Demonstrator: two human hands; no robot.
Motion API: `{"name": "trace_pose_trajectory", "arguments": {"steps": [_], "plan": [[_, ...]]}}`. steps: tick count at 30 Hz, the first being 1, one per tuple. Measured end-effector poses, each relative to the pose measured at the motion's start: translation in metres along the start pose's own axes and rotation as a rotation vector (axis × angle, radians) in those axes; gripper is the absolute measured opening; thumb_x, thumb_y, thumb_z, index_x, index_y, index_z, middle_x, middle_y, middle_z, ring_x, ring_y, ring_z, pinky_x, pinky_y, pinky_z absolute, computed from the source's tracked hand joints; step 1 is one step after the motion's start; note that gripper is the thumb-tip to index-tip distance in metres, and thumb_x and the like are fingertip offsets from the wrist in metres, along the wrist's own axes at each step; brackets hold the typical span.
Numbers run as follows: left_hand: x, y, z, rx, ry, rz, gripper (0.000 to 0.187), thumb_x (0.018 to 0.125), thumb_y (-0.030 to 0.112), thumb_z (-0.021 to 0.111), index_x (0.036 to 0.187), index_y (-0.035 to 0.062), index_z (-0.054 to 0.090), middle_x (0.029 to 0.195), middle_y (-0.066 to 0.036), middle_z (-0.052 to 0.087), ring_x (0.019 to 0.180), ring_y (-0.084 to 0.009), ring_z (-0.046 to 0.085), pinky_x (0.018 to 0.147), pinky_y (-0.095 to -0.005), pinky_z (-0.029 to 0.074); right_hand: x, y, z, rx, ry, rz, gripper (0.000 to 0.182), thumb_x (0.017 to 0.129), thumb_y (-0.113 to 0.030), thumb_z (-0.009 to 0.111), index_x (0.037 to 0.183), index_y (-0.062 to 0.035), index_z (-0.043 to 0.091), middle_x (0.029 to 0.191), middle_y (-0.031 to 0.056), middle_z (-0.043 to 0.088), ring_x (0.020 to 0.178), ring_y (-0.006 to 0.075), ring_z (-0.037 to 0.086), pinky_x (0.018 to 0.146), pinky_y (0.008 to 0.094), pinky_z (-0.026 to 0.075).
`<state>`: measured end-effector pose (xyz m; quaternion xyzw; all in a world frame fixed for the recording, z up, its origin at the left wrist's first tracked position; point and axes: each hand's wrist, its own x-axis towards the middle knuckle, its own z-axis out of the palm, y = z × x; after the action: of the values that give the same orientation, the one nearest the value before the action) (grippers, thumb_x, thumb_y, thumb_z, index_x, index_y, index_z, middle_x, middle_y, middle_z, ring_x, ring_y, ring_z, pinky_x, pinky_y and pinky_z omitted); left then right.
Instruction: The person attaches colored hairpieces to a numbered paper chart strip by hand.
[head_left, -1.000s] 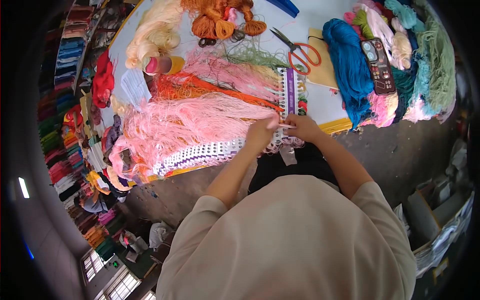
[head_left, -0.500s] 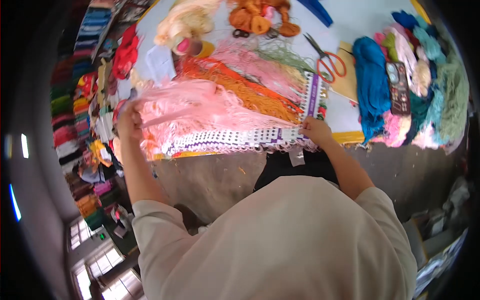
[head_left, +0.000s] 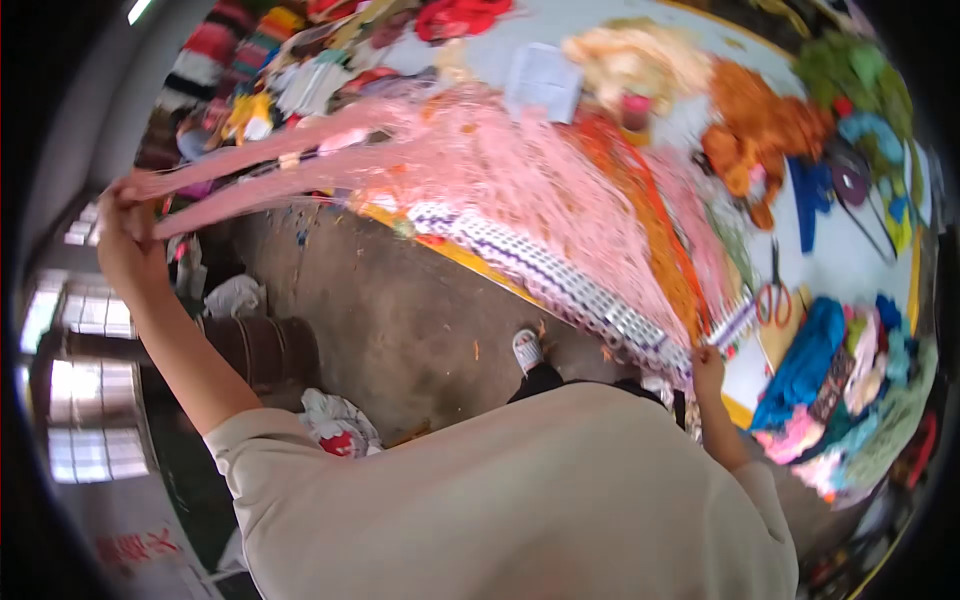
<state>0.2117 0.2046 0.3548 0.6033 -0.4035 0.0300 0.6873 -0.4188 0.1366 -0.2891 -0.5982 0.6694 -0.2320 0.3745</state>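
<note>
Out at the far left, my left hand (head_left: 132, 225) is closed around long pink thread (head_left: 270, 150), drawn taut off the table in two bands. The strands fan back over the table to a row of overlapping white thread cards (head_left: 550, 275) with punched holes and purple stripes, lying along the front edge. At the right end of this row, the fingers of my right hand (head_left: 707, 370) are closed on a thread card; the exact grip is small and partly hidden. Orange thread (head_left: 650, 230) lies beside the pink, leading to another striped card (head_left: 733, 322).
Red-handled scissors (head_left: 774, 300) lie right of the cards, near blue yarn (head_left: 803, 365) and mixed skeins. Behind are brown-orange skeins (head_left: 760, 130), cream thread (head_left: 640, 65) and a pale paper (head_left: 542, 82). The yellow table edge (head_left: 480, 270) runs diagonally above the floor.
My left hand has swung far out to the left, stretching the pink thread past the table. My right hand stays at the cards' right end. The view has turned to the left.
</note>
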Motion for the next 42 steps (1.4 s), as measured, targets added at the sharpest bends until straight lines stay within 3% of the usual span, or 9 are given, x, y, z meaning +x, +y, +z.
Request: {"name": "trace_pose_trajectory", "arguments": {"steps": [7,9,13,20,23,29,34,39,42], "plan": [[-0.132,-0.060,-0.072,0.201,-1.019,-0.810,0.011,0.088,0.007,0.059,0.095,0.0039,0.067,0.071,-0.002,0.064,0.063,-0.0100,0.061,0.055,-0.0247,0.045,-0.071,-0.408,0.075,0.316,-0.470,-0.609,0.042,0.079,-0.003,0.071,0.118,-0.0038,0.055,0.111,0.0091,0.058,0.102,0.0205,0.058,0.089,0.0331,0.048],[-0.154,-0.100,-0.083,0.110,-1.290,-0.643,0.012,0.092,0.013,0.057,0.095,0.0052,0.066,0.070,-0.004,0.064,0.063,-0.0131,0.061,0.059,-0.0283,0.047,-0.105,-0.517,0.113,0.434,-0.976,-0.903,0.064,0.078,-0.014,0.075,0.134,-0.0025,0.045,0.134,0.0116,0.046,0.130,0.0230,0.042,0.105,0.0349,0.038],[-0.137,-0.126,-0.153,0.167,-1.254,-0.500,0.015,0.094,0.018,0.056,0.099,0.0062,0.065,0.070,-0.008,0.063,0.063,-0.0168,0.061,0.061,-0.0319,0.048,-0.168,-0.618,0.204,0.188,-1.614,-0.808,0.041,0.086,-0.018,0.071,0.122,-0.0058,0.057,0.101,0.0059,0.063,0.097,0.0157,0.062,0.086,0.0305,0.050],[-0.133,-0.216,-0.271,0.222,-0.677,-1.148,0.022,0.097,0.025,0.051,0.100,0.0095,0.067,0.071,0.001,0.064,0.061,-0.0059,0.051,0.051,-0.0207,0.038,-0.183,-0.693,0.274,0.112,-1.573,-0.775,0.020,0.094,-0.026,0.061,0.096,-0.0062,0.059,0.078,0.0041,0.061,0.071,0.0113,0.058,0.066,0.0318,0.048],[-0.146,-0.246,-0.274,-0.042,-1.246,-0.862,0.020,0.091,0.021,0.055,0.093,0.0112,0.072,0.080,0.001,0.068,0.062,-0.0055,0.052,0.051,-0.0215,0.039,-0.178,-0.700,0.335,0.161,-1.468,-1.071,0.016,0.095,-0.019,0.061,0.098,-0.0034,0.060,0.078,-0.0016,0.060,0.074,0.0070,0.058,0.062,0.0279,0.047],[-0.076,-0.258,-0.297,-0.326,-0.553,-0.597,0.058,0.088,0.032,0.070,0.138,0.0087,0.051,0.129,-0.015,0.056,0.084,-0.0192,0.063,0.062,-0.0250,0.048,-0.168,-0.705,0.433,0.457,-1.601,-0.782,0.032,0.095,-0.031,0.061,0.114,-0.0060,0.057,0.088,0.0039,0.062,0.078,0.0115,0.056,0.070,0.0303,0.047],[0.006,-0.292,-0.297,1.036,-0.681,0.129,0.048,0.076,0.000,0.069,0.123,0.0008,0.059,0.141,-0.020,0.046,0.126,-0.0382,0.049,0.101,-0.0449,0.044,-0.134,-0.754,0.503,0.229,-1.354,-1.061,0.028,0.096,-0.037,0.055,0.102,-0.0096,0.056,0.083,0.0173,0.062,0.078,0.0376,0.062,0.065,0.0445,0.046],[0.079,-0.357,-0.326,1.192,-0.960,-0.530,0.032,0.080,-0.004,0.056,0.111,0.0018,0.063,0.107,-0.015,0.066,0.096,-0.0236,0.068,0.079,-0.0323,0.052,-0.104,-0.829,0.546,0.142,-1.205,-1.290,0.021,0.094,-0.036,0.057,0.095,-0.0151,0.061,0.078,0.0091,0.065,0.071,0.0323,0.064,0.058,0.0440,0.047],[0.095,-0.408,-0.354,0.256,-1.090,-1.020,0.025,0.092,-0.004,0.051,0.113,0.0012,0.063,0.107,-0.005,0.066,0.090,-0.0139,0.066,0.078,-0.0292,0.052,-0.085,-0.853,0.573,0.096,-1.157,-1.363,0.017,0.093,-0.034,0.057,0.096,-0.0179,0.062,0.080,0.0068,0.065,0.074,0.0298,0.064,0.061,0.0426,0.048]]}}
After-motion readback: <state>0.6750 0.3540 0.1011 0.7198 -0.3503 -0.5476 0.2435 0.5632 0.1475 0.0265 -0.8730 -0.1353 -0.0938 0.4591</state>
